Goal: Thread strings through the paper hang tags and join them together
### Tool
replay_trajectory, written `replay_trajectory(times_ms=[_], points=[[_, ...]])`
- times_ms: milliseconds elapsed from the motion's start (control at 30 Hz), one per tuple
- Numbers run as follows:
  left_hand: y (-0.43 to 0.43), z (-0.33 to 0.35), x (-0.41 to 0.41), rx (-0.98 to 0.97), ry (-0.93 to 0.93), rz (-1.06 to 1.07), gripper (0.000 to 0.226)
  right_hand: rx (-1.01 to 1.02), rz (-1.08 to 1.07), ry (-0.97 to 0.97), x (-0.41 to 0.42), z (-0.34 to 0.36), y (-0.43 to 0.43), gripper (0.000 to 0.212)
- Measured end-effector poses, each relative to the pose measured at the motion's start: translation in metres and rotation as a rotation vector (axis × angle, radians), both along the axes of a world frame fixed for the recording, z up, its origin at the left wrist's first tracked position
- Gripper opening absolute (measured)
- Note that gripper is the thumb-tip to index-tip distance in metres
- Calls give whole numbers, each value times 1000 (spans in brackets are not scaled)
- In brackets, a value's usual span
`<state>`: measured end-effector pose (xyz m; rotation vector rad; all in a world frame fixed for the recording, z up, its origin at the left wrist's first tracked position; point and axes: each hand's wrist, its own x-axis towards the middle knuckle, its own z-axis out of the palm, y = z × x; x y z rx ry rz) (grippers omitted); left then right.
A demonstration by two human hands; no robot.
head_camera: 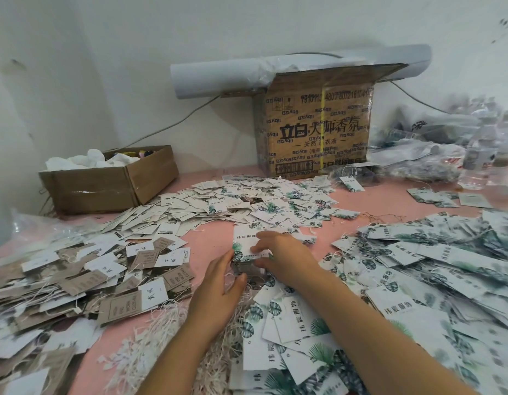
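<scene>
Both hands are on the stack of leaf tags (244, 240), straight out in front of the carton (315, 132) on the pink worktop (213, 235). The left hand (218, 283) cups the stack's side, fingers curled against it. The right hand (281, 252) sits on top, fingers (258, 248) and thumb pinching the upper tags.

The risk, I'd say: pinch too deep and several tags lift together, or the stack fans out and the edges stop lining up for threading. The strings (158, 332) lie farther out from the carton, beneath the forearms, and they look tangled. One careless pull could drag a whole clump.
</scene>
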<state>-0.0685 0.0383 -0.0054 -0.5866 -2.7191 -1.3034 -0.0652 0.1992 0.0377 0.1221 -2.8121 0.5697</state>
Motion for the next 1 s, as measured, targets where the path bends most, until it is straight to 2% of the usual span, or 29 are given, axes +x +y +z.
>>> replay_trajectory(times_ms=[167,333,400,733,1000], points=[[0,0,0,8,-10,-12,59,98,-7,1,0,1,-3,23],[0,0,0,13,-28,-13,62,362,72,13,1,0,-10,43],[0,0,0,14,-34,-12,62,399,103,19,1,-1,-10,44],[-1,-1,1,70,-61,-11,61,313,59,121,0,-4,-8,30],[-1,-1,2,135,-75,20,52,235,94,201,3,-6,-4,20]])
